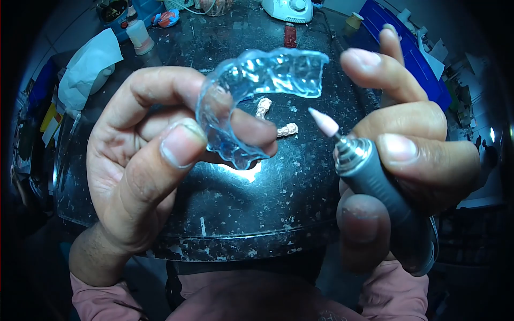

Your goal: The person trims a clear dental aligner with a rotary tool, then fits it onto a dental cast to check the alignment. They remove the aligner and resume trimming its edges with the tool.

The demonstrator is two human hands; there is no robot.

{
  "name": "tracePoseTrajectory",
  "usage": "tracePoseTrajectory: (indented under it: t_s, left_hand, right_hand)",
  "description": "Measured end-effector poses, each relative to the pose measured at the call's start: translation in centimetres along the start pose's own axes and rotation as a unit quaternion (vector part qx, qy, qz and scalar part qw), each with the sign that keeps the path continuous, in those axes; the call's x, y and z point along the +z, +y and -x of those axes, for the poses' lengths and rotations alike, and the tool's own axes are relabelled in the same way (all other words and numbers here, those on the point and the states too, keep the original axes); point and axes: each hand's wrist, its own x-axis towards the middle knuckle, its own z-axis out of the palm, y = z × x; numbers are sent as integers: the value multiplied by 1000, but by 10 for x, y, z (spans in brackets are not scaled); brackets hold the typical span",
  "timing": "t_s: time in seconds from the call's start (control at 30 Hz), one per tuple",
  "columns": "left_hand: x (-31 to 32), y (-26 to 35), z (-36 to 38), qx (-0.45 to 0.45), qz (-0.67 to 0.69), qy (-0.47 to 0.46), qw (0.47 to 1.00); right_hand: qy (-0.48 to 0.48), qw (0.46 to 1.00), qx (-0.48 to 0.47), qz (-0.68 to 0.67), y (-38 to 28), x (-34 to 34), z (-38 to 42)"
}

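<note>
My left hand (144,160) pinched the clear tooth tray (251,91) by one end, up above the desk (241,203). It looked thin, light and easy to crack. My right hand (407,155) had its fingers closed around the grinding tool (375,182).

**Open bench centre, crowded far edge**

A narrow gap is left between the clear dental tray (257,91) and the pink grinding tip (324,123). Below it, two small tooth casts (276,119) are seen on the dark bench (241,214). The near bench surface is left open. The far edge is blocked by a white machine (289,9), a bottle (140,36) and crumpled tissue (88,69).
</note>
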Motion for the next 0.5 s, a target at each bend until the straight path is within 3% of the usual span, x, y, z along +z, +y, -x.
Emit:
tracePoseTrajectory:
  t_s: [0.37,0.5]
  left_hand:
    - [-1,3,1,-17,-51,9,999]
    - [-1,-5,0,36,-70,-3,997]
  right_hand:
    - [-16,999,5,34,16,-2,-9]
    - [-37,999,10,14,16,0,-7]
